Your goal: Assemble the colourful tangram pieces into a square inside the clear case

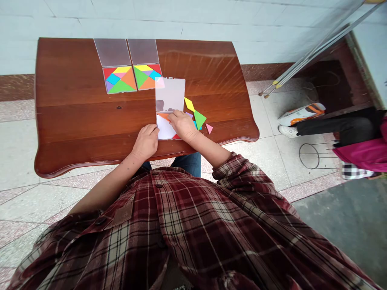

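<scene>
In front of me lies an open plastic tangram case (167,128) with its see-through lid (170,96) folded back. My left hand (146,140) grips the case's left edge, fingers together. My right hand (182,125) reaches over the case, its fingertips closed on an orange tangram piece (163,116) along the upper edge. A red piece (176,137) shows at the bottom, partly under this hand. Loose at the right are a yellow parallelogram (189,104), a green triangle (199,119), a pink triangle (209,128), and partly hidden purple (189,114) and blue (195,125) pieces.
Two filled tangram cases, left (121,80) and right (147,77), lie open farther back on the wooden table (75,117). The near lid overlaps the right one's corner. Crutches (298,64) lean by the wall; a seated person's leg (329,124) and a bag (302,114) are at right.
</scene>
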Tool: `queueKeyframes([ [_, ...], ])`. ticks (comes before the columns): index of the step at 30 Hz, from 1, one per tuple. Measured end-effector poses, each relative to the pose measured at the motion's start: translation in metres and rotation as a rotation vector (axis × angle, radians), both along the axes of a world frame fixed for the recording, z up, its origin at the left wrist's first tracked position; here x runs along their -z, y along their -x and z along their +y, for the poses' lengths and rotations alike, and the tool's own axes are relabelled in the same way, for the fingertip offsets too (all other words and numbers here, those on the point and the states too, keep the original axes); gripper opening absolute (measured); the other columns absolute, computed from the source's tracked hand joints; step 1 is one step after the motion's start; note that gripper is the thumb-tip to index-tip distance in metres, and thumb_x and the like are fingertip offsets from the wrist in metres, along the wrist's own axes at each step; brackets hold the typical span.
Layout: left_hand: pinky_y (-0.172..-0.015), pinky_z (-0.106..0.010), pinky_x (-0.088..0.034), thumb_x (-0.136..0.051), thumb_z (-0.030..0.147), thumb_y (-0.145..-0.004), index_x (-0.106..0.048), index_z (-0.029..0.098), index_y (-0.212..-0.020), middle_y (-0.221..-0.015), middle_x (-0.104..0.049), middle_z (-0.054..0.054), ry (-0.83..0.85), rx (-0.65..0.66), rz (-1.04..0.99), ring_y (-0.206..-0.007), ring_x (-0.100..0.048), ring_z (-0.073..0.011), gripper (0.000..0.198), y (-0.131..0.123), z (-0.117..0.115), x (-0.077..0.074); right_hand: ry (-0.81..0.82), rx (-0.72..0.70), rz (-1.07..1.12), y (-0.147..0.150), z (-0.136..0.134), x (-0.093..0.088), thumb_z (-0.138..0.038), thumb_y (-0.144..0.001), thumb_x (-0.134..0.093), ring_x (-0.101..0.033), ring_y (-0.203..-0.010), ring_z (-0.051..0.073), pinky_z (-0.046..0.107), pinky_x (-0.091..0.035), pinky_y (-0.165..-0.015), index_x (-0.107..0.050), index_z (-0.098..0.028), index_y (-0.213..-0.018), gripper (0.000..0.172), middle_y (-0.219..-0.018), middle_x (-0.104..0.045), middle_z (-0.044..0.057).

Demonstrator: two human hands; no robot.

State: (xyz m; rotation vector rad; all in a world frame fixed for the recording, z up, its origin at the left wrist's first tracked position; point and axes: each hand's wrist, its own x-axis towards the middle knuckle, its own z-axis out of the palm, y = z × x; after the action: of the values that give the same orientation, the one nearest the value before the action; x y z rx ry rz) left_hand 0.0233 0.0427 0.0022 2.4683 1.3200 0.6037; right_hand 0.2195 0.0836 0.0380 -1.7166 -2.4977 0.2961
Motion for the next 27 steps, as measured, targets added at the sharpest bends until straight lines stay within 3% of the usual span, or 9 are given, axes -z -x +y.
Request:
queueKeyframes([
  [7,-0.112,-0.056,-0.043,-0.039,0.016,-0.090,-0.065,0.014,-0.118,-0.129,-0.063,-0.017,0.031,0.001,-0.024,-0.124,-0.055,-0.0327,0.039,0.000,0.000,-0.002,0.059,-0.010,0.109,-0.012,0.005,0.003,-0.005,-0.091,-0.046,-0.061,-0.109,0.023,0.036,-0.048,-0.097,-0.068,-0.017,-0.105,0.028,-0.119,-0.065,0.011],
  [20,-0.111,-0.057,-0.043,-0.038,0.016,-0.090,-0.065,0.013,-0.117,-0.127,-0.063,-0.018,0.030,0.003,-0.018,-0.124,-0.054,-0.0340,0.039,0.000,0.001,-0.003,-0.049,0.273,0.252,-0.057,0.008,-0.009,-0.015,-0.094,-0.040,-0.061,-0.103,0.025,0.039,-0.048,-0.088,-0.068,-0.020,-0.107,0.031,-0.110,-0.069,0.010],
  [27,-0.112,-0.055,-0.043,-0.038,0.018,-0.091,-0.065,0.013,-0.117,-0.127,-0.063,-0.018,0.020,0.002,-0.009,-0.124,-0.054,-0.0335,0.038,0.002,0.002,-0.001,-0.028,0.082,0.159,-0.008,0.001,0.006,-0.021,-0.094,-0.051,-0.058,-0.108,0.028,0.040,-0.047,-0.094,-0.065,-0.018,-0.113,0.025,-0.116,-0.065,0.013],
])
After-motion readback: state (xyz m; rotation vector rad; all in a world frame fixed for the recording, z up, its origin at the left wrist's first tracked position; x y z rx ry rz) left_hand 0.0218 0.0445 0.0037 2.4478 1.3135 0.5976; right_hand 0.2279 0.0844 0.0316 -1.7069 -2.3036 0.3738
